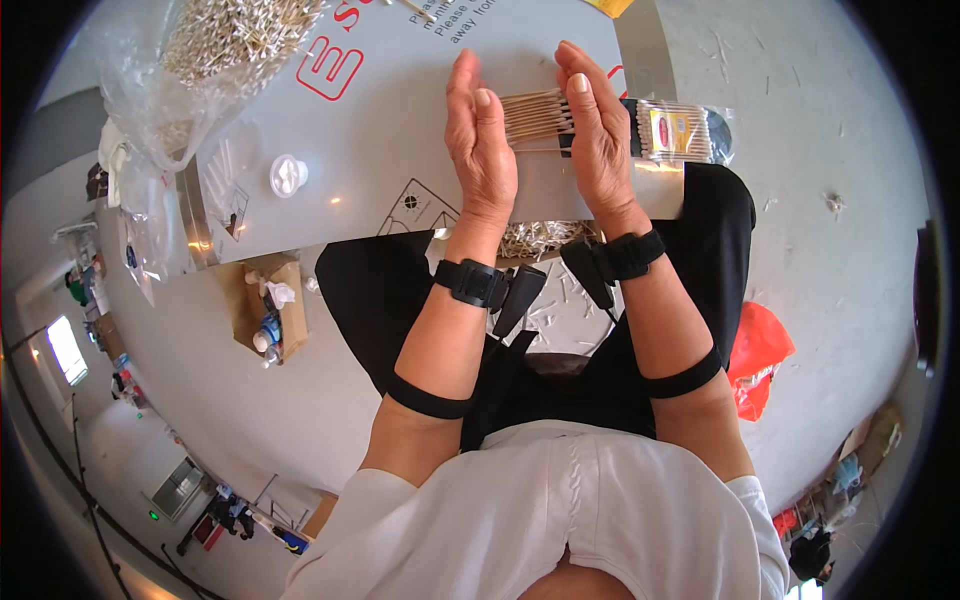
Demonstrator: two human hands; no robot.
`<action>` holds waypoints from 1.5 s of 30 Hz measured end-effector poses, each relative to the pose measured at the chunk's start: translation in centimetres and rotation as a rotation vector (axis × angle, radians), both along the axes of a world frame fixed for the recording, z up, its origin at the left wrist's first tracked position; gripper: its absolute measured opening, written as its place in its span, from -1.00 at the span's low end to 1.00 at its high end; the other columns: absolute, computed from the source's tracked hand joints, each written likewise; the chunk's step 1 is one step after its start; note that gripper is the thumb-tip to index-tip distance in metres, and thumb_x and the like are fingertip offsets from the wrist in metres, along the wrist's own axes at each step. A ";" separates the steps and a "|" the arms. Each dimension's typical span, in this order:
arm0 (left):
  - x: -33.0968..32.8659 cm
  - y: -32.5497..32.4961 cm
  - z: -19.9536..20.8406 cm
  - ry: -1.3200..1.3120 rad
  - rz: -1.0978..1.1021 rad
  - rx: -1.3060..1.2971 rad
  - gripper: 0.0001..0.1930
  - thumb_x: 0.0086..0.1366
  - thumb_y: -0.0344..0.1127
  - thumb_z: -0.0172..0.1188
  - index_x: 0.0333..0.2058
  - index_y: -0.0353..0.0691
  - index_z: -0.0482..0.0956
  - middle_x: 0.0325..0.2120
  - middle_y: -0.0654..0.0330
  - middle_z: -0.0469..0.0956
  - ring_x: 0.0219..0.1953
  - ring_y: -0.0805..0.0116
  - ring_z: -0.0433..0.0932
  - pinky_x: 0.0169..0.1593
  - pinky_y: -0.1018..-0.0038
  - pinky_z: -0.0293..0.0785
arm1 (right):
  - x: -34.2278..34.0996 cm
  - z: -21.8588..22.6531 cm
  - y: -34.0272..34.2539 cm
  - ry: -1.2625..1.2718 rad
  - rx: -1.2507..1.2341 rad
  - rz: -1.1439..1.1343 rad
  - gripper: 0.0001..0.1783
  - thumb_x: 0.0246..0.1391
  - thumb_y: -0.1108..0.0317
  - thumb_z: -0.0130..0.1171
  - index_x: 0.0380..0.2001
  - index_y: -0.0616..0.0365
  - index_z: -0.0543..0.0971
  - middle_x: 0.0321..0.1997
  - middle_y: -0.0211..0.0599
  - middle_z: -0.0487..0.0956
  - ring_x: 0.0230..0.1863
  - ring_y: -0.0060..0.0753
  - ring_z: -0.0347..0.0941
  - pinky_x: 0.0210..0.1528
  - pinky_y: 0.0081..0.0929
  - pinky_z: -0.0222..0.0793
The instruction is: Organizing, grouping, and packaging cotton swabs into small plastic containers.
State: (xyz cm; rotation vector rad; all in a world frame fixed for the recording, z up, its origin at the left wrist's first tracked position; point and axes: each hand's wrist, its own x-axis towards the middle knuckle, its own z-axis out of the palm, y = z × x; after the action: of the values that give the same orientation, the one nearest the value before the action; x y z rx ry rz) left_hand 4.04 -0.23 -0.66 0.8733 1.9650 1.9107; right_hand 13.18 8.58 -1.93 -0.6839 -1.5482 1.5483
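A bundle of wooden-stemmed cotton swabs (537,115) lies crosswise between my two hands over the grey printed board. At its left end stands my left hand (481,145), fingers stretched out and palm turned inward. On the opposite side, my right hand (603,145) is also stretched flat, its palm facing the swabs and covering their right end. Whether the palms press on the bundle's ends is hard to see. Just right of my right hand rests a clear pack of cotton swabs (678,132) with a yellow label.
Loose swabs fill a plastic bag (240,45) at the far left of the board (390,130). A small white tub (288,176) sits nearer. More swabs are heaped (545,240) below the front edge. A cardboard box (243,312) and red bag (757,360) are on the floor.
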 end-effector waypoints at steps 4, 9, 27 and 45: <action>0.3 0.2 0.1 0.151 -0.047 -0.081 -0.42 0.45 -0.09 -0.07 0.29 -0.36 0.15 0.33 -0.05 0.13 0.37 0.09 0.11 0.38 0.24 0.00 | 0.2 0.3 0.0 0.116 -0.182 0.024 -0.48 0.40 0.17 -0.17 0.21 0.38 0.32 0.28 -0.09 0.36 0.31 -0.27 0.26 0.40 -0.36 0.11; 1.5 -0.9 1.0 0.906 -0.221 -0.709 -0.21 0.28 0.15 0.09 0.28 -0.34 0.17 0.34 -0.06 0.08 0.39 0.01 0.04 0.38 -0.04 -0.14 | 0.7 0.9 0.3 0.256 -0.426 -0.053 -0.47 0.39 0.17 -0.16 0.16 0.47 0.33 0.25 0.01 0.36 0.32 -0.18 0.26 0.41 -0.32 0.12; 1.2 -2.0 0.7 0.851 -0.333 -0.730 -0.16 0.28 0.16 0.06 0.34 -0.29 0.06 0.38 -0.04 -0.02 0.43 0.06 -0.07 0.40 -0.03 -0.25 | 1.2 1.0 -1.4 0.195 -0.308 -0.079 -0.48 0.40 0.15 -0.19 0.17 0.41 0.34 0.24 -0.07 0.38 0.30 -0.30 0.28 0.41 -0.34 0.10; 0.4 -0.6 -0.2 -0.358 -0.147 0.270 -0.26 0.45 0.10 -0.18 0.34 -0.39 -0.04 0.38 -0.05 -0.06 0.43 0.13 -0.07 0.43 0.24 -0.14 | -0.1 0.3 -0.6 0.257 -0.362 -0.080 -0.47 0.37 0.07 -0.09 0.13 0.34 0.44 0.17 -0.15 0.46 0.23 -0.39 0.33 0.34 -0.46 0.18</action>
State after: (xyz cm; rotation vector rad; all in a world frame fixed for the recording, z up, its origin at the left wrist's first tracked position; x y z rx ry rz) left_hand 4.45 -0.79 -0.84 0.6587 1.4248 2.1023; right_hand 13.09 7.96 -1.68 -0.7020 -1.0512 1.7973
